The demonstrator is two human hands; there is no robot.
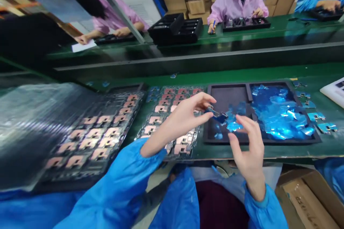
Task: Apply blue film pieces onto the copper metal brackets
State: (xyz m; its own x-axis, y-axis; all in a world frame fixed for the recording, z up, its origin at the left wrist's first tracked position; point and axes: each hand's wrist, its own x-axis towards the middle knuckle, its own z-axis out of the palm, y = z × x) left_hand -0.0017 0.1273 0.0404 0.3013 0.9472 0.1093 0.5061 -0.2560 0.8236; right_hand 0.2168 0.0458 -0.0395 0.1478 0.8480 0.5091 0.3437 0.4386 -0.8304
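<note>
My left hand (185, 116) pinches a small part with blue film (218, 115) between thumb and fingers, just above the left side of a black tray (227, 94). My right hand (248, 150) hovers below and right of that part, fingers spread, holding nothing. The tray's right compartment is piled with peeled blue film scraps (279, 112). Under my left wrist lies a sheet of several small copper-coloured parts (166, 109). Both arms wear blue sleeves.
A second tray of copper-coloured parts (88, 132) lies at the left under a glossy film sheet (32, 114). Loose blue-filmed pieces (317, 116) lie right of the black tray. Across the belt, people in pink and blue coats work at black trays (245, 23). A cardboard box (306, 196) stands lower right.
</note>
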